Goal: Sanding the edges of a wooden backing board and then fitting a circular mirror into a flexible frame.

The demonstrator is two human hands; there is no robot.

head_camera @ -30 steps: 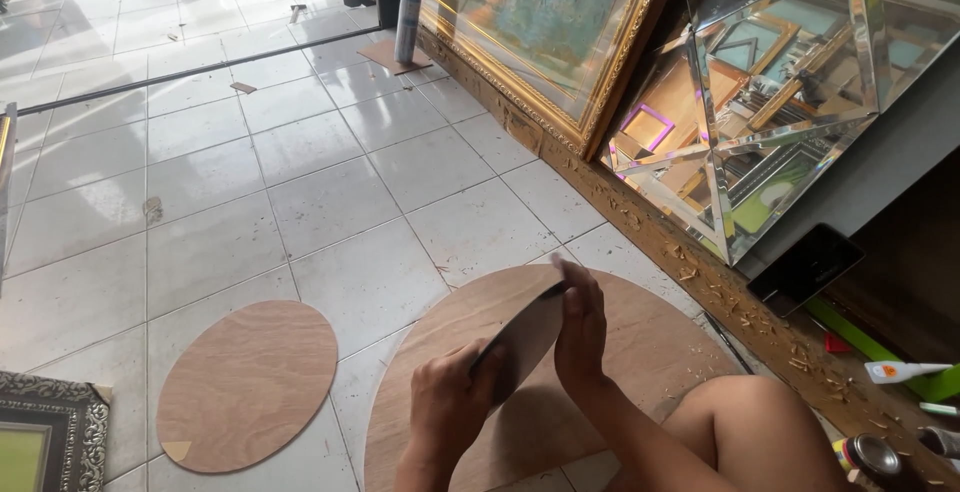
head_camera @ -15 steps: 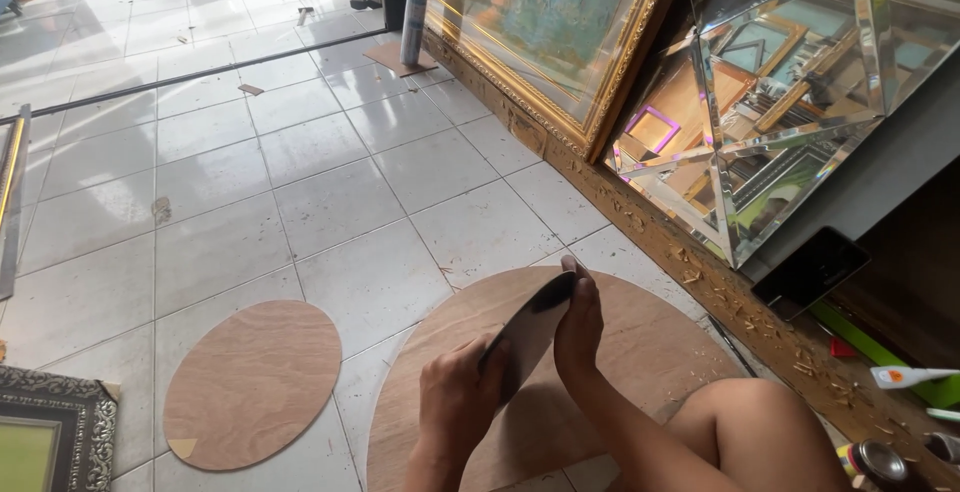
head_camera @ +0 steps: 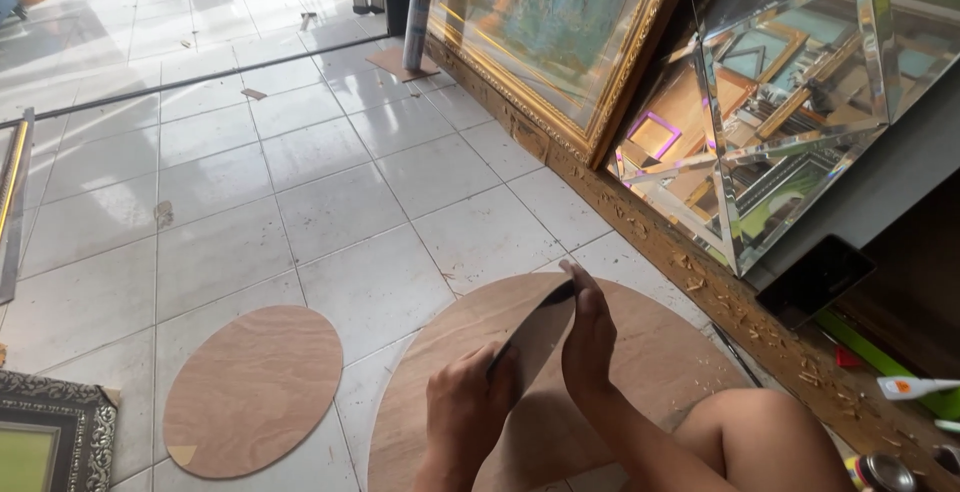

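Note:
I sit on a white tiled floor with a large round plywood board [head_camera: 660, 352] in front of my knee [head_camera: 760, 442]. Above that board, both hands hold a thin dark-edged panel [head_camera: 530, 337], seen almost edge-on and tilted up to the right. My left hand [head_camera: 465, 417] grips its lower end. At the upper end, my right hand [head_camera: 590, 342] lies flat along the edge with the fingertips on the top corner.
A smaller oval plywood board [head_camera: 250, 392] lies to the left, and an ornate dark frame [head_camera: 50, 432] sits at the lower left corner. A gold-framed picture [head_camera: 560, 42] and a bevelled mirror [head_camera: 790, 102] lean at the right. Wood chips and a white tube [head_camera: 915, 387] lie beside them.
The view has shifted slightly. Both hands keep the same hold on the thin panel over the round board.

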